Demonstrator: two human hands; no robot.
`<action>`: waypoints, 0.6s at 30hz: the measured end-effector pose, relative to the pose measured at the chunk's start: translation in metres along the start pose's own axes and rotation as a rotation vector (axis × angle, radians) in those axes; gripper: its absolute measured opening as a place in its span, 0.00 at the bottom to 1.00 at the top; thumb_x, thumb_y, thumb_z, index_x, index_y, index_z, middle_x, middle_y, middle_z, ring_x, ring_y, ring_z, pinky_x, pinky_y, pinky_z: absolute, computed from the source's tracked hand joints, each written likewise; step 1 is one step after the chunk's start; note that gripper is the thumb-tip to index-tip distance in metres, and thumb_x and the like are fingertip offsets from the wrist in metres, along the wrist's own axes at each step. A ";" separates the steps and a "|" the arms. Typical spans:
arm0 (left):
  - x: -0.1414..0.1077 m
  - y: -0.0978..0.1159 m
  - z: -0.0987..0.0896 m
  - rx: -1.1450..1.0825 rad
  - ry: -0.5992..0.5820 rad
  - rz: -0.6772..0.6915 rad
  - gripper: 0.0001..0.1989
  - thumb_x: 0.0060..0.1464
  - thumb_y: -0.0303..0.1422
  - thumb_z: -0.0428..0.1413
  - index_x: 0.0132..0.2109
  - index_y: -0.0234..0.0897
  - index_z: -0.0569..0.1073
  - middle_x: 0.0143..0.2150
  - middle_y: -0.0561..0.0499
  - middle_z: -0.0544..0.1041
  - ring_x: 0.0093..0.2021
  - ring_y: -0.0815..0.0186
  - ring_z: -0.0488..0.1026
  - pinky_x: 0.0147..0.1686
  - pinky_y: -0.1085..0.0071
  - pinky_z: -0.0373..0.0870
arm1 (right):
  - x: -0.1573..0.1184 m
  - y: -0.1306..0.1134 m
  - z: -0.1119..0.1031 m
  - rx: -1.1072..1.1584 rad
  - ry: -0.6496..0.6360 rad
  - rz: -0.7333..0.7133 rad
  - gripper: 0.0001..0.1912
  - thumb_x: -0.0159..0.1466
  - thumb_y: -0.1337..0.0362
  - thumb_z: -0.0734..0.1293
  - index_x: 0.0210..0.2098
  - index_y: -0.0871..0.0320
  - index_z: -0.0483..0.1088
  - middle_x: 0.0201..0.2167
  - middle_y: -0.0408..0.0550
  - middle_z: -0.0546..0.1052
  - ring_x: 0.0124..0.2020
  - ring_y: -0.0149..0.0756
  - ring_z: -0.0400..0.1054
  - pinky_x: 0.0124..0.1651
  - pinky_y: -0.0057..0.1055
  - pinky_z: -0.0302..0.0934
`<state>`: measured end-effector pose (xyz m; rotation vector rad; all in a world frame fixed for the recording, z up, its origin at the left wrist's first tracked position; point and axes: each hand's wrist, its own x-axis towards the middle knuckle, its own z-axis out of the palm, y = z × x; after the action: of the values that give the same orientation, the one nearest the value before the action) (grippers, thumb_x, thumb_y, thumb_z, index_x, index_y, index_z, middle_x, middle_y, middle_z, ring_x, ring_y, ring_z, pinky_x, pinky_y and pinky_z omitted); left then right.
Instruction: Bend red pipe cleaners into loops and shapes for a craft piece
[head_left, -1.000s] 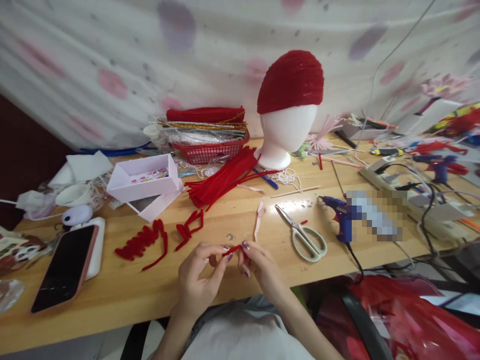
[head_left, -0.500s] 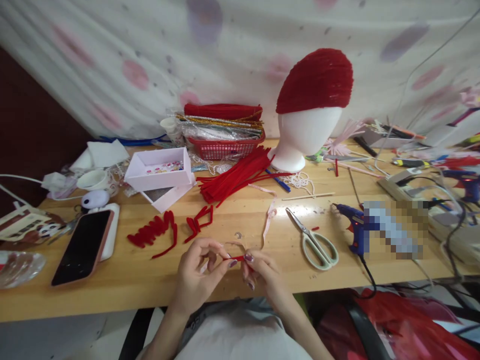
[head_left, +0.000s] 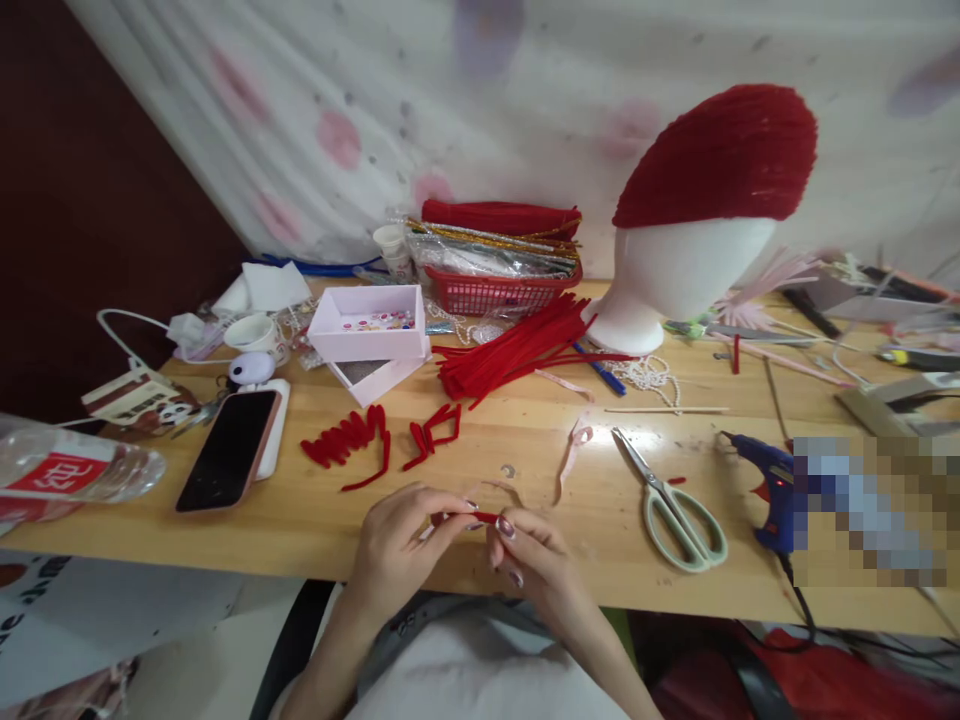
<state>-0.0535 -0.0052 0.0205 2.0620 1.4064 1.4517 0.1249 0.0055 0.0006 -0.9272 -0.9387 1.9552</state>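
Observation:
A short piece of red pipe cleaner (head_left: 484,517) is stretched between my two hands, low over the front of the table. My left hand (head_left: 405,535) pinches one end between thumb and fingers. The other end sits in the pinch of my right hand (head_left: 534,555). Just beyond my hands lie a zigzag-bent red pipe cleaner (head_left: 345,438) and a smaller folded red one (head_left: 433,435). A loose bundle of straight red pipe cleaners (head_left: 510,350) rests farther back. To the right are scissors (head_left: 675,515) with pale green handles, blades slightly apart.
A blue glue gun (head_left: 776,480) lies right, its cord dropping over the edge. Behind stands a white foam head (head_left: 682,265) wearing a red cap (head_left: 727,160). A red basket (head_left: 502,292), white box (head_left: 367,335), phone (head_left: 229,450) and plastic bottle (head_left: 82,465) occupy the back and left.
The head view has swung left, so the table things appear farther right and the bottle shows more fully. Both hands keep their pinch on the red pipe cleaner, with little visible movement.

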 end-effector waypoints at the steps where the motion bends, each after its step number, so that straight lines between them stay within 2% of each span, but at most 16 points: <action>1: -0.001 -0.002 -0.003 0.011 0.009 -0.010 0.06 0.54 0.26 0.62 0.39 0.39 0.75 0.32 0.54 0.82 0.30 0.69 0.79 0.35 0.76 0.75 | 0.001 0.002 0.000 0.001 -0.021 -0.001 0.20 0.59 0.48 0.70 0.23 0.60 0.74 0.17 0.40 0.65 0.19 0.26 0.50 0.25 0.27 0.46; 4: -0.002 -0.006 -0.008 0.055 0.021 -0.037 0.06 0.55 0.26 0.62 0.40 0.40 0.76 0.34 0.53 0.83 0.33 0.67 0.81 0.38 0.74 0.77 | 0.005 0.003 0.002 -0.047 -0.037 -0.019 0.19 0.59 0.48 0.71 0.28 0.59 0.76 0.19 0.40 0.66 0.20 0.27 0.51 0.26 0.26 0.49; 9: 0.003 -0.006 -0.008 0.096 -0.037 0.082 0.11 0.57 0.22 0.57 0.44 0.40 0.76 0.37 0.49 0.83 0.37 0.65 0.80 0.40 0.71 0.76 | 0.009 -0.006 0.011 -0.115 -0.125 -0.040 0.15 0.57 0.49 0.73 0.29 0.56 0.78 0.24 0.43 0.70 0.21 0.28 0.56 0.25 0.26 0.53; 13: 0.002 -0.007 -0.003 0.158 -0.049 0.128 0.09 0.59 0.24 0.56 0.42 0.41 0.78 0.35 0.49 0.82 0.36 0.64 0.78 0.41 0.65 0.75 | 0.011 -0.010 0.016 -0.195 -0.175 -0.038 0.17 0.59 0.48 0.71 0.27 0.56 0.77 0.20 0.42 0.69 0.20 0.28 0.55 0.24 0.27 0.54; 18: -0.003 -0.008 0.005 0.157 0.019 0.175 0.09 0.60 0.24 0.55 0.43 0.41 0.78 0.37 0.49 0.82 0.38 0.64 0.78 0.45 0.63 0.76 | 0.014 -0.005 0.013 -0.215 -0.102 -0.077 0.21 0.59 0.45 0.70 0.26 0.58 0.79 0.18 0.42 0.69 0.19 0.27 0.54 0.24 0.26 0.53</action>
<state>-0.0536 -0.0022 0.0110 2.3257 1.4191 1.4727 0.1092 0.0158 0.0071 -0.9022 -1.2448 1.8773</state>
